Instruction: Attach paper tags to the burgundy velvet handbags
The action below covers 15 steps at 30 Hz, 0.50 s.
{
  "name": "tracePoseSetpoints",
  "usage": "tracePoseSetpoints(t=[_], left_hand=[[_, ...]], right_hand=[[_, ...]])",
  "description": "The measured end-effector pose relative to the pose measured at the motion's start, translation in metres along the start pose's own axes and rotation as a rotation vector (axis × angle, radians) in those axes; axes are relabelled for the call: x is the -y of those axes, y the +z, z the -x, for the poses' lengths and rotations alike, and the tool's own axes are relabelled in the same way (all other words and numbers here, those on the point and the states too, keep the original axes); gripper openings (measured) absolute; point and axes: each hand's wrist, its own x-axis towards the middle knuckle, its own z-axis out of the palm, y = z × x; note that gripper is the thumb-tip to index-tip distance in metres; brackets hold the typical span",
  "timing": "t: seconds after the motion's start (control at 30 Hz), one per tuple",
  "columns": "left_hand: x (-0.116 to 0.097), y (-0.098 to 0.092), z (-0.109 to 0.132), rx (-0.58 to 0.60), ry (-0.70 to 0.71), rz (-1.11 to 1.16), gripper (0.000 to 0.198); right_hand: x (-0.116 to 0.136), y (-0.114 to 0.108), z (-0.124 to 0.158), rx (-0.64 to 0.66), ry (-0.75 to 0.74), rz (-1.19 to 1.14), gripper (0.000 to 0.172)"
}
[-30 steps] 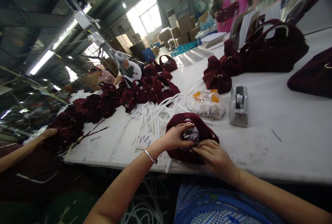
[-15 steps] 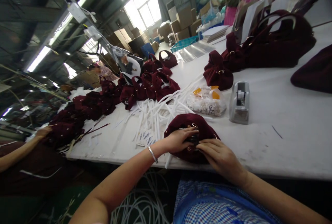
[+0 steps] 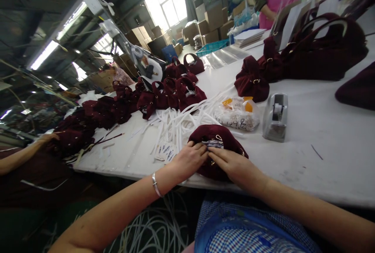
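A small burgundy handbag point(image 3: 215, 171) rests at the near edge of the table, its handle arching behind the opening. Gold-coloured hardware shows on it, and something shiny and greyish point(image 3: 213, 143) sits in the opening. My left hand point(image 3: 190, 158), with a silver bangle on its wrist, grips the left side of the opening. Opposite it, my right hand point(image 3: 236, 164) has its fingers pressed together on the bag's near rim. The fingertips of both hands almost meet there, and some are hidden inside the bag.
White tubing point(image 3: 178, 124) lies in a tangle behind the bag, beside a printed label sheet point(image 3: 165, 152). A plastic bag point(image 3: 238, 116) and a tape dispenser point(image 3: 275, 118) stand to the right. More burgundy handbags point(image 3: 187, 92) line the table. A co-worker's hand point(image 3: 48, 139) touches the pile at left.
My left hand has drawn back from inside the opening to its left rim. My right hand has shifted left, closer to it. The shiny contents now show between the handle and my fingers.
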Motion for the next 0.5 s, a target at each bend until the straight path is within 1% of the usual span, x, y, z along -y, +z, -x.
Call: tracePoseSetpoints(t=[0.07, 0.13, 0.2, 0.27, 0.33, 0.4, 0.5], left_hand=[[0.000, -0.002, 0.000, 0.011, -0.035, -0.062, 0.027], [0.001, -0.004, -0.003, 0.033, -0.083, -0.098, 0.035], [0.004, -0.006, -0.006, 0.059, -0.105, -0.094, 0.040], [0.006, -0.007, -0.008, 0.089, -0.085, -0.038, 0.039], [0.007, -0.007, -0.008, 0.144, -0.072, 0.042, 0.035], [0.006, -0.006, -0.005, 0.215, -0.107, 0.111, 0.034], [0.006, -0.003, 0.000, 0.291, -0.167, 0.203, 0.042]], right_hand=[[-0.002, 0.010, -0.011, 0.046, 0.028, 0.011, 0.044], [-0.007, 0.019, -0.017, 0.110, 0.084, 0.037, 0.040], [-0.012, 0.024, -0.018, 0.165, 0.078, 0.048, 0.039], [-0.018, 0.023, -0.016, 0.205, 0.024, 0.030, 0.043], [-0.022, 0.019, -0.012, 0.240, -0.018, 0.015, 0.048], [-0.023, 0.016, -0.010, 0.255, -0.029, 0.023, 0.051], [-0.021, 0.014, -0.008, 0.268, -0.031, 0.050, 0.053]])
